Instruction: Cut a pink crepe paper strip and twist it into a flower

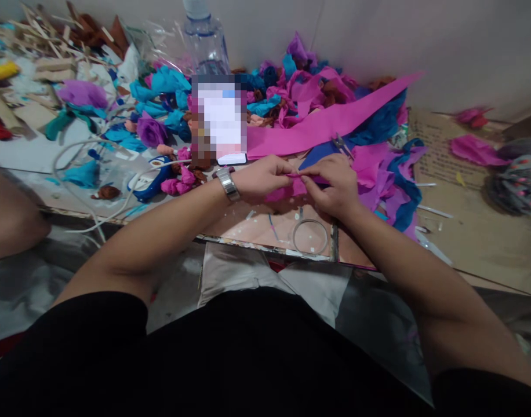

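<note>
At the far left a heap of pale wooden sticks (39,46) lies on the work surface. Below it a white cable (95,174) loops toward a blue-and-white glue gun (149,180). A clear plastic bottle (204,40) stands against the wall, behind a pile of crumpled teal, purple and pink paper flowers (161,104).

The left hand (261,180), with a silver metal wristwatch (228,183) on its wrist, is closed in a pinch on the left end of a small piece of pink crepe paper (291,189). This piece sits just above the table edge at the middle of the view. The right hand (335,186) pinches the other end, and the fingertips of both hands almost meet. The paper looks very light, limp and easy to tear, so it is best gripped by its edges with the fingertips rather than squeezed.

Below the hands lies a clear ring of tape (309,236). Behind them a long strip of bright pink paper (335,119) slants up to the right, with what looks like small metal scissors (342,145) just beside it. Farther right, a brown cardboard sheet (465,197) carries a few scraps.
</note>
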### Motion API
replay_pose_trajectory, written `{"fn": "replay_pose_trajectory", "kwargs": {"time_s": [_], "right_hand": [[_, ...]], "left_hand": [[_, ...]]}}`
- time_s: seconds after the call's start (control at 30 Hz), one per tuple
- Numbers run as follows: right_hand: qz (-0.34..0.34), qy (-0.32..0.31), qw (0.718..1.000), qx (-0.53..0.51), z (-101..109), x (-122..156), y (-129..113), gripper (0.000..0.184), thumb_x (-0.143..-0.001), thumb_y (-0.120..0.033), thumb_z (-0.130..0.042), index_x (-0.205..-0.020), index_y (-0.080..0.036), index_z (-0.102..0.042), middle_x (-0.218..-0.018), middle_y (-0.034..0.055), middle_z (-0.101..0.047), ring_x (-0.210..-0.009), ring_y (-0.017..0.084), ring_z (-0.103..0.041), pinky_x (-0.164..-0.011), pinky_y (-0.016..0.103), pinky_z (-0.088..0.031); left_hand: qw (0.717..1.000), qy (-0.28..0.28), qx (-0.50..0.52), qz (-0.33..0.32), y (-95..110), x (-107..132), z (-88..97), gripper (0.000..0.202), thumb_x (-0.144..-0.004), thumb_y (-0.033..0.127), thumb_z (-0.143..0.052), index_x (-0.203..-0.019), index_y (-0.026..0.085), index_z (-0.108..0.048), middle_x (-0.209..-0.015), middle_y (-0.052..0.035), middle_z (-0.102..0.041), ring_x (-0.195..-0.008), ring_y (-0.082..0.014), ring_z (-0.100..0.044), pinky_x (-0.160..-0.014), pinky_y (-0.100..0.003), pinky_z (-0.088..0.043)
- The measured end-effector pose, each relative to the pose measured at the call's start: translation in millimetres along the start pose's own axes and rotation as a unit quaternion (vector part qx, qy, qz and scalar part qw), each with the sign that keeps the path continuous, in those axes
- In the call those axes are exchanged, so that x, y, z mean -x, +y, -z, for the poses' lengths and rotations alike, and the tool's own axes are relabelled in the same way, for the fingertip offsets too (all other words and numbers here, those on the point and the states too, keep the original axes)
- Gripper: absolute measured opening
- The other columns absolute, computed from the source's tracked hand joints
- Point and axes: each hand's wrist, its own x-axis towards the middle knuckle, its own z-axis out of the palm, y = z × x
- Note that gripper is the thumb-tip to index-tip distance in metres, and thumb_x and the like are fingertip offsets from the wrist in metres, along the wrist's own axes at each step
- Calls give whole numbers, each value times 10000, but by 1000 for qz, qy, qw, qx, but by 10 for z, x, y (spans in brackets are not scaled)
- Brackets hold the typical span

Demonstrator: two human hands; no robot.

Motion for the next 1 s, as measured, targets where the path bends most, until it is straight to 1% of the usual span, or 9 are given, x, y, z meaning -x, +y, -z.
{"fn": "replay_pose_trajectory", "kwargs": {"time_s": [0.1,0.27,0.37,0.47,0.57,0.67,0.77,0.9,1.0], "right_hand": [[13,0,1000,3,7,-7,1,185,-998,-399,-655,-1011,-281,-797,-929,35,-809,-964,277,-718,-996,514,-492],[54,24,998,18,27,-32,-28,148,-977,-362,-674,-955,-284,-798,-873,28,-805,-910,264,-720,-963,512,-510],[63,20,998,19,38,-39,-47,140,-968,-352,-672,-945,-290,-795,-855,17,-803,-901,258,-719,-962,518,-508],[50,6,999,14,42,-38,-50,133,-954,-352,-673,-932,-287,-788,-854,15,-798,-923,261,-716,-986,530,-496],[30,-9,999,13,40,-29,-42,133,-946,-374,-683,-927,-296,-788,-868,23,-795,-946,278,-709,-1011,557,-480],[15,-13,1000,12,40,-19,-36,148,-955,-402,-685,-973,-308,-798,-895,30,-793,-971,294,-703,-1039,579,-454],[9,-11,1000,4,42,-14,-35,159,-969,-411,-681,-994,-308,-800,-900,32,-788,-982,296,-700,-1051,571,-436],[12,-9,1000,15,40,-15,-34,154,-972,-405,-680,-991,-305,-795,-922,33,-795,-988,298,-693,-1043,559,-436],[14,-4,1000,18,32,-21,-30,138,-968,-396,-689,-981,-300,-787,-977,38,-804,-994,299,-689,-1021,554,-442]], "left_hand": [[995,-20,86,45,-6,1,0,232,-920,286,-651,-1017,151,-812,-854,-82,-806,-685,-144,-741,-607,-223,-547],[978,-21,178,108,-14,-12,1,190,-913,273,-645,-955,152,-786,-808,-78,-799,-700,-167,-776,-651,-253,-600],[971,-46,205,117,3,-14,32,167,-892,289,-693,-909,145,-777,-814,-85,-803,-721,-179,-787,-685,-265,-620],[969,-58,217,101,7,-10,44,264,-933,389,-688,-934,144,-789,-865,-114,-816,-747,-204,-797,-692,-295,-633],[979,-44,182,77,-13,-4,7,348,-975,470,-668,-923,147,-786,-854,-128,-810,-732,-205,-790,-652,-296,-615],[991,-9,129,33,-40,4,-43,339,-1000,454,-656,-915,152,-782,-832,-117,-798,-691,-177,-765,-620,-279,-584],[997,18,72,-2,-59,3,-49,336,-1017,441,-632,-923,159,-788,-815,-94,-788,-668,-152,-737,-604,-256,-555],[999,29,3,-18,-53,-19,-2,330,-987,430,-647,-881,148,-781,-809,-69,-773,-656,-126,-684,-608,-231,-506],[996,50,-48,-47,-31,-32,7,355,-981,437,-634,-871,133,-782,-798,-59,-761,-655,-118,-639,-626,-233,-469]]}}
